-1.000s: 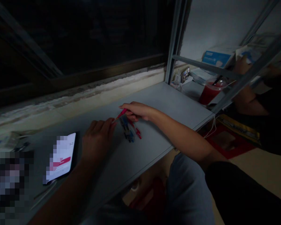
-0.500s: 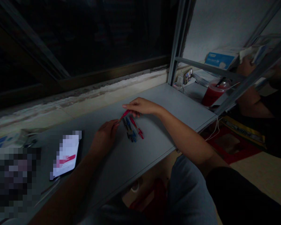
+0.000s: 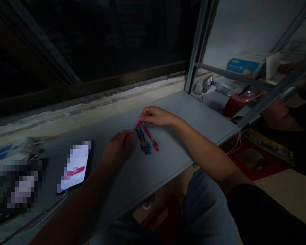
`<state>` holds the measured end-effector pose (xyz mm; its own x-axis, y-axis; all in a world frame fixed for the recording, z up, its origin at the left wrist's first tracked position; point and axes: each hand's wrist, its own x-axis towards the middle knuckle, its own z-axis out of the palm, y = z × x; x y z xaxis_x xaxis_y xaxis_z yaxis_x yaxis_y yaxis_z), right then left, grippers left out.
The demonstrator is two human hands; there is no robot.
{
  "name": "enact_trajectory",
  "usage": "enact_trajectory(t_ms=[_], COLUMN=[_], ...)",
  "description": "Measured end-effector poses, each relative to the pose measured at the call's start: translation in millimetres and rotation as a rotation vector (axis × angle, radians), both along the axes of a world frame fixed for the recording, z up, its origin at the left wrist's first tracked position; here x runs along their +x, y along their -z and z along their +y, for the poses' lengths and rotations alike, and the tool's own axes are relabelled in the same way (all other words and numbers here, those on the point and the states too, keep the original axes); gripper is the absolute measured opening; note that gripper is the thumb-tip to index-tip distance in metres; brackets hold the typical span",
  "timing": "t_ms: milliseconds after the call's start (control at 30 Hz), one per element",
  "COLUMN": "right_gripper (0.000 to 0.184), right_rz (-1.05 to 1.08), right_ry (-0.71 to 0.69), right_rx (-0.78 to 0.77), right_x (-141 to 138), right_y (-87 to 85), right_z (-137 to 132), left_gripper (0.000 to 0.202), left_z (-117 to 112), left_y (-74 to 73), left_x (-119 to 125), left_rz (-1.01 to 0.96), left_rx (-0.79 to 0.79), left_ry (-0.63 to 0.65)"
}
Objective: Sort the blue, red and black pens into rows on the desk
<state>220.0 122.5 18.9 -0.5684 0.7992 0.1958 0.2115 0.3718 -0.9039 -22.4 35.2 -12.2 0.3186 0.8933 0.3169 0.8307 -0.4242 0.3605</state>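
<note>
The scene is dim. My right hand (image 3: 156, 116) pinches one end of a red pen (image 3: 137, 126) above the grey table (image 3: 193, 115). My left hand (image 3: 116, 148) has its fingers curled at the pen's other end, touching its tip. Just right of my left hand, a small cluster of pens (image 3: 146, 140), blue and red, lies on the table below the held pen.
A lit phone (image 3: 75, 166) lies left of my left hand, with blurred items and boxes further left. A dark window runs along the back. At right, metal shelf posts, a red drink cup (image 3: 236, 103), a blue-white box (image 3: 244, 65) and another person's arm (image 3: 283, 117).
Both hands stay on the red pen with little movement. The view has shifted slightly, so everything sits a bit further right. The other person's hand at the far right has moved.
</note>
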Motion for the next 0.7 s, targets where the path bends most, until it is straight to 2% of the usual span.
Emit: enact_trajectory(t_ms=[67, 133, 233, 400, 567, 700], right_gripper=[0.016, 0.011, 0.013, 0.014, 0.015, 0.019], right_rz=[-0.035, 0.022, 0.123, 0.21, 0.233, 0.244], right_ry=[-0.019, -0.055, -0.092, -0.093, 0.01, 0.143], right_rx=[-0.03, -0.064, -0.128, -0.193, -0.189, -0.157], right_x=[-0.2, -0.3, -0.6, -1.2, -2.3, -2.9], right_y=[-1.9, -5.2, -10.4, -13.8, -14.0, -12.0], right_z=[-1.0, -2.7, -5.6, -10.3, -11.6, -6.9], left_gripper=[0.042, 0.04, 0.034, 0.032, 0.036, 0.036], left_z=[-0.1, -0.3, -0.8, -1.7, -3.1, -3.8], left_y=[0.1, 0.7, 1.8, 2.6, 3.3, 4.2], left_x=[-0.2, -0.2, 0.7, 2.4, 2.9, 2.6], left_rz=[-0.006, -0.025, -0.066, -0.123, -0.143, -0.148], left_rx=[-0.007, 0.002, 0.013, 0.003, -0.014, -0.028], left_ry=[0.006, 0.001, 0.004, 0.035, 0.036, 0.046])
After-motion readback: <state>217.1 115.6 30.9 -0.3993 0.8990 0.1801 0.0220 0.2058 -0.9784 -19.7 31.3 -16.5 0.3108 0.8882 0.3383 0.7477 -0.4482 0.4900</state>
